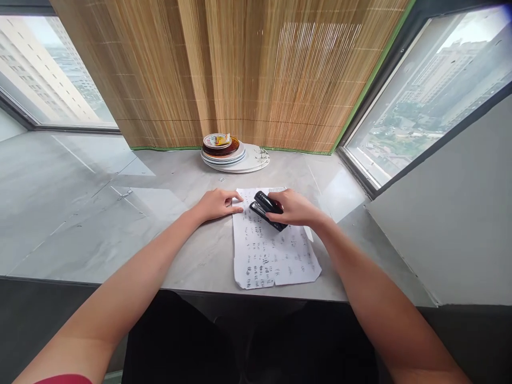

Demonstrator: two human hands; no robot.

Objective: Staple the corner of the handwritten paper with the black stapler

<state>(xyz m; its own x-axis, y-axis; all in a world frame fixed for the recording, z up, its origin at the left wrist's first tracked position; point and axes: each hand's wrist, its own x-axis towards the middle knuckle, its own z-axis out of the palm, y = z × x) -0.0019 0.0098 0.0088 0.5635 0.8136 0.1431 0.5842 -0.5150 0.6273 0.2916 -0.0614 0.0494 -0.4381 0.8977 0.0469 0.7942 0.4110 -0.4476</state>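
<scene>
A black stapler (267,209) is in my right hand (294,207), with the thumb and fingers closed around its rear part. Its jaws are apart at the front end, which points up and to the left over the paper. Under it lies a sheet of paper (264,261) covered with handwriting, its lower corners uneven and a small tear in its bottom edge. My left hand (218,205) rests at the sheet's upper left edge. Its thumb and index finger are stretched apart, their tips touching the paper's margin, while the other fingers are curled and partly hidden.
Behind the paper, a stack of plates (224,156) stands on the grey marble-look ledge (192,256), with a small yellow packet (222,140) on top. A bamboo blind (232,74) hangs at the back. Windows flank both sides, and a white wall (452,229) rises at right.
</scene>
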